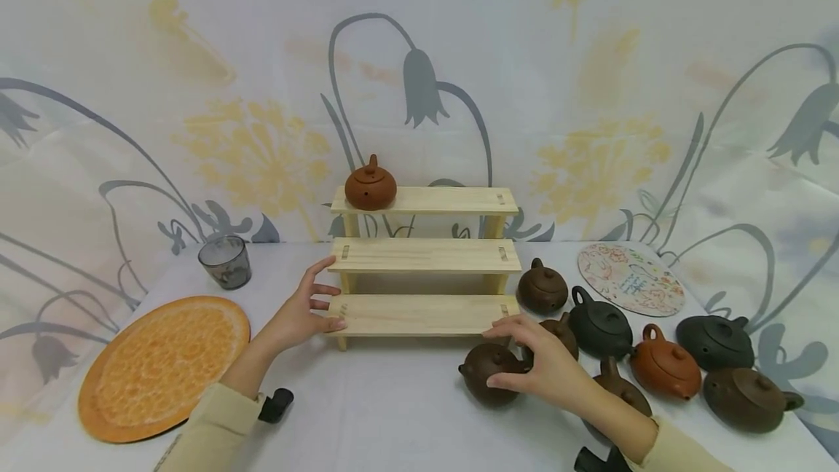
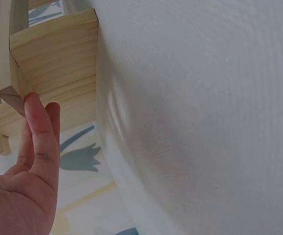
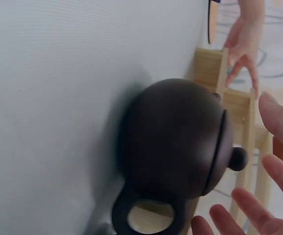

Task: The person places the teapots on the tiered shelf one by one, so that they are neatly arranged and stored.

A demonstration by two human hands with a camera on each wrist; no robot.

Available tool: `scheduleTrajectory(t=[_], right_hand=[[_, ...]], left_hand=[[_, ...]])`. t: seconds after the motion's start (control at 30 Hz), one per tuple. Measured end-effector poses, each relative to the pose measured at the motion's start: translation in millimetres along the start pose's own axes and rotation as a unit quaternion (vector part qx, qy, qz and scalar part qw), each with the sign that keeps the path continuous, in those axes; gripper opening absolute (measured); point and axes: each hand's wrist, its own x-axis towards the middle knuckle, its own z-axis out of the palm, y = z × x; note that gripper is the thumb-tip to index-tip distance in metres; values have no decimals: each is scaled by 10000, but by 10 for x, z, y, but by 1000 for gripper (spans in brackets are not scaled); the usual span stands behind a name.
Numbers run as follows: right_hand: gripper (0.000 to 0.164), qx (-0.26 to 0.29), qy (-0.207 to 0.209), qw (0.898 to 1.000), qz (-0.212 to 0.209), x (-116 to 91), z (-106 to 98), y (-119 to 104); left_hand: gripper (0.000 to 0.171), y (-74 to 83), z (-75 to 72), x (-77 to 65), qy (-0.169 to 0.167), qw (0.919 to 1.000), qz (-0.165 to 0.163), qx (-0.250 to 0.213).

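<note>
My left hand [image 1: 308, 312] is at the left end of a three-step wooden shelf [image 1: 426, 315], its thumb by the bottom board and its index finger by the middle one. In the left wrist view, fingers and thumb hold the wood's edge from two sides. Over a dark brown teapot [image 1: 488, 374], in front of the shelf's right end, is my right hand [image 1: 540, 363]. Its fingers [image 3: 251, 208] are spread around the lid side with a gap to the teapot [image 3: 173, 137] in the right wrist view. A reddish-brown teapot [image 1: 371, 186] stands on the top step's left end.
Several more teapots stand at the right, among them a black one [image 1: 599, 326] and an orange-red one [image 1: 665, 366]. Behind them lies a round patterned mat [image 1: 631, 279]. On the left are a round orange mat [image 1: 167, 366] and a dark glass [image 1: 226, 262].
</note>
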Motion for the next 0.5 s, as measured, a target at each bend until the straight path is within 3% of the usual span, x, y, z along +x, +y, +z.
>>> scheduleTrajectory(t=[0.5], right_hand=[[47,-372,-807,9960,-56,-27,18,99]], left_hand=[[99,4,-3,8,13,10000,9,-89]])
